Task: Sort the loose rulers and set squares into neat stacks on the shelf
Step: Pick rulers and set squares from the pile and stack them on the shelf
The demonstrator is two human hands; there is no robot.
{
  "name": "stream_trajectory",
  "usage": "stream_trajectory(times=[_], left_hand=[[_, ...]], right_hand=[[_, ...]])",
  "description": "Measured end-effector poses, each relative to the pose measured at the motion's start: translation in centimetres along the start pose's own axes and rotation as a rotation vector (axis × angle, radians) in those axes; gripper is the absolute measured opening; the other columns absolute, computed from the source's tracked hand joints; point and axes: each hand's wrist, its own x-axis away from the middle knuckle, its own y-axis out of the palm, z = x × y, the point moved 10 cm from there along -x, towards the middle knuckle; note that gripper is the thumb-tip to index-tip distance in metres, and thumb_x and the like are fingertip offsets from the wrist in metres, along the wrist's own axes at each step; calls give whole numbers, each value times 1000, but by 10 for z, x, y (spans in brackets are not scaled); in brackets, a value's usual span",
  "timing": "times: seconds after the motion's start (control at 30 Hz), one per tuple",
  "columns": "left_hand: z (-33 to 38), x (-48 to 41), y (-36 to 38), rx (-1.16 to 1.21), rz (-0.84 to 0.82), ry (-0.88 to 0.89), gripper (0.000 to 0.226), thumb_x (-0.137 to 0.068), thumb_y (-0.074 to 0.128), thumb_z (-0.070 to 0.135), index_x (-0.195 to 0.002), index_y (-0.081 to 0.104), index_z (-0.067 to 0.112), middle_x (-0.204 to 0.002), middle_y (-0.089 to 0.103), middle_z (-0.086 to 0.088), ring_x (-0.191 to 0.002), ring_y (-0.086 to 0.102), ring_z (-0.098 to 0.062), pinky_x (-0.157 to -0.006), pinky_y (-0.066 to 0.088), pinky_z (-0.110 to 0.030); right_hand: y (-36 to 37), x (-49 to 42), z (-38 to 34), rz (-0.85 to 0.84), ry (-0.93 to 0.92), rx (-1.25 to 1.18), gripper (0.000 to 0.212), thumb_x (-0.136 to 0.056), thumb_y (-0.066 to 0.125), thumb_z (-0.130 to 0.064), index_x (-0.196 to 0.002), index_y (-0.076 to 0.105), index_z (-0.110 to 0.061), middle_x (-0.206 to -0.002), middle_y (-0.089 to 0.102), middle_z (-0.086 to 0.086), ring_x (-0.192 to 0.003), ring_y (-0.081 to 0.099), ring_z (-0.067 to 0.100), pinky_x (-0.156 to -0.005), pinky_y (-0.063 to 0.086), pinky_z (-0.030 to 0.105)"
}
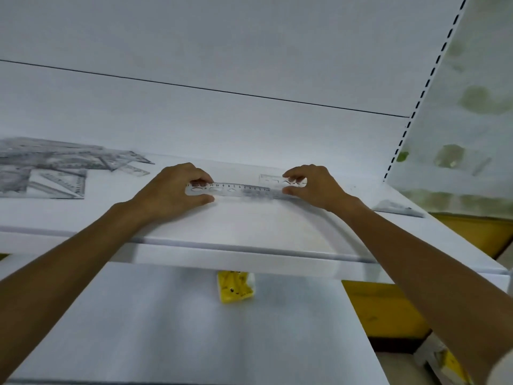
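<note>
A stack of clear plastic rulers (244, 190) lies across the middle of the white shelf (249, 232). My left hand (172, 190) pinches its left end between curled fingers and thumb. My right hand (311, 184) pinches its right end the same way. A jumbled pile of clear rulers and set squares (55, 168) covers the shelf's far left. One set square (397, 208) lies alone at the shelf's right end.
The white back panel (249, 51) rises behind the shelf, with a slotted upright (424, 87) at the right. A lower white shelf (194, 329) carries a yellow packet (234, 287). Yellow surfaces show at the lower right.
</note>
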Motion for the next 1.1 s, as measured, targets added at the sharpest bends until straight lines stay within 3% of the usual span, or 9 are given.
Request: stream_trajectory(times=[0.17,0.33,0.47,0.63,0.83,0.97,1.1], left_hand=[[0,9,-15,-39,13,-30,31,-75,73,32,-104,65,23,-95,60,7,-86,53,-8,-76,36,-20],[-3,13,-33,-59,42,-57,29,-76,73,31,-102,66,23,-92,59,9,-81,52,-3,-68,34,-4],[-7,14,-36,-63,43,-75,29,-76,73,31,-103,66,23,-93,59,8,-84,53,-6,-70,34,-11],[-8,8,-35,-68,47,-66,29,-75,73,31,-102,66,22,-92,60,7,-84,54,-8,-75,36,-19],[-7,0,-30,-52,57,-52,28,-76,72,34,-101,66,25,-90,58,10,-81,52,4,-68,35,-5],[-4,-6,-14,-17,5,-71,27,-77,71,34,-103,65,27,-91,58,9,-81,52,2,-68,35,-5],[9,-22,6,36,-35,-57,28,-79,70,31,-105,65,24,-92,59,6,-84,55,-5,-70,35,-4]], right_hand=[[16,-9,-8,-60,-31,-1,36,-77,73,-30,-109,65,-17,-101,66,1,-90,55,12,-88,46,30],[27,-16,-9,-120,-19,-26,37,-76,74,-30,-109,66,-17,-104,66,1,-90,54,9,-88,46,27],[34,-15,-6,-153,-2,-99,38,-75,75,-28,-109,66,-14,-106,66,2,-90,54,9,-81,39,19],[38,-13,-5,-174,1,-115,32,-78,72,-30,-106,67,-17,-103,66,2,-93,56,12,-81,38,18],[33,-3,-13,-131,-41,-22,39,-80,69,-33,-115,62,-19,-110,62,-1,-101,53,11,-88,39,22],[15,18,-15,-75,-75,3,39,-82,67,-23,-119,59,-14,-117,61,3,-109,53,20,-96,40,32],[-6,51,1,4,-51,89,34,-84,63,-24,-118,59,-18,-117,60,1,-110,50,18,-87,32,20]])
